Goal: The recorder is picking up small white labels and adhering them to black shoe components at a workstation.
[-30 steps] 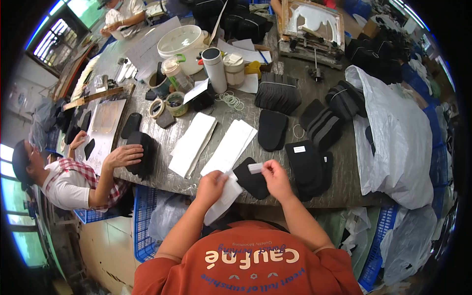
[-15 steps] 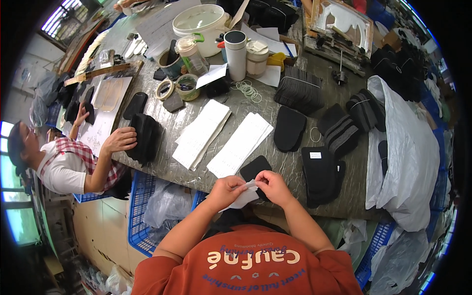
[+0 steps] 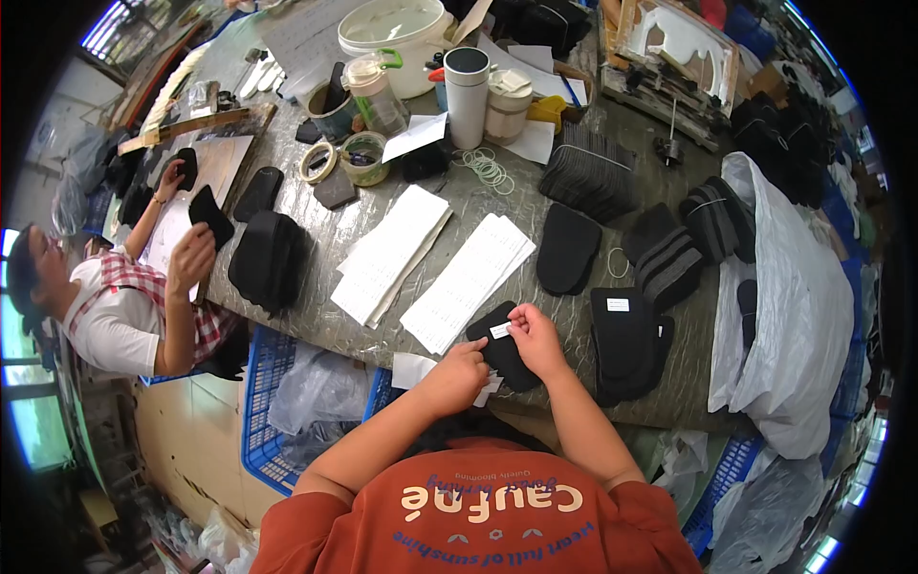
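Observation:
A black insole-shaped pad [image 3: 519, 371] lies at the table's near edge in front of me. My right hand [image 3: 534, 337] pinches one end of a small white label [image 3: 499, 330] against the pad's upper part. My left hand [image 3: 462, 375] is closed beside it, its forefinger touching the pad's left edge. A white label sheet [image 3: 413, 367] passes under the left hand and shows on both sides of it; the curled fingers hide how it is gripped. To the right, a pile of black pads [image 3: 626, 349] has a white label on its top piece. Another black pad [image 3: 568, 251] lies farther back.
Two stacks of printed white sheets [image 3: 469, 284] lie left of the pad. Banded black pads [image 3: 588, 170], rubber bands [image 3: 488, 170], a white flask [image 3: 467, 100] and a bucket [image 3: 392, 38] stand farther back. A white sack [image 3: 794, 316] is right. At left a co-worker [image 3: 124, 306] handles black pads.
My hands have moved from a pinched white sheet onto the black pad, the right now bringing a small label to it. The co-worker's near hand has lifted a pad off the stack.

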`<state>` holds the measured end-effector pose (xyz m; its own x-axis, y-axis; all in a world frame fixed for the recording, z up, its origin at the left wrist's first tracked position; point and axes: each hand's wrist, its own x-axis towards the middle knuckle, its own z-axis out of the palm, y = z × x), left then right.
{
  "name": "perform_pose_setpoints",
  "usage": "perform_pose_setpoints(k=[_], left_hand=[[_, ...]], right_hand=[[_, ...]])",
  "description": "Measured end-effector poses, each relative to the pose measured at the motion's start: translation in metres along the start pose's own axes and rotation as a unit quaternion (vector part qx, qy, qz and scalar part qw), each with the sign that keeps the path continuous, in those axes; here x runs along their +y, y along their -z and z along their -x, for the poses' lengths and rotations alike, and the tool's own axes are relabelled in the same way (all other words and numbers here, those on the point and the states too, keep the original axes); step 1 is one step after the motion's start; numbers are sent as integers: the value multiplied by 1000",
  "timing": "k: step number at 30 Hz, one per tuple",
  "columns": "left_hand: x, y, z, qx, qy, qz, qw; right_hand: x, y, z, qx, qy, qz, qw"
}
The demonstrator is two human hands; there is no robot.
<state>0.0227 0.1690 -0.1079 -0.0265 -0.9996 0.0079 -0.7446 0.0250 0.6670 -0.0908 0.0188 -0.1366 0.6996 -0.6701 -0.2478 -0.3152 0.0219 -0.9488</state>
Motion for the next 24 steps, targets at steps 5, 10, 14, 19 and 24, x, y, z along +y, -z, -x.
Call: perform_pose_setpoints(k=[5,10,14,19,24], left_hand=[[-1,-6,3,-1,-10,-48,999],[-1,-4,4,-11,-13,-61,998],[-3,-5,4,0,-19,-45,999],[-3,-4,4,-4,-17,-54,998],[-2,3,-2,-35,-29,-66,997]], right_hand=[[-2,-1,-1,-17,-10,12,1000],[-3,-4,-4,-25,-20,27,999],[-1,-5,-6,-11,-18,65,998],[4,-6,-8,-1,-11,89,996],[4,-6,-9,19,-4,108,994]])
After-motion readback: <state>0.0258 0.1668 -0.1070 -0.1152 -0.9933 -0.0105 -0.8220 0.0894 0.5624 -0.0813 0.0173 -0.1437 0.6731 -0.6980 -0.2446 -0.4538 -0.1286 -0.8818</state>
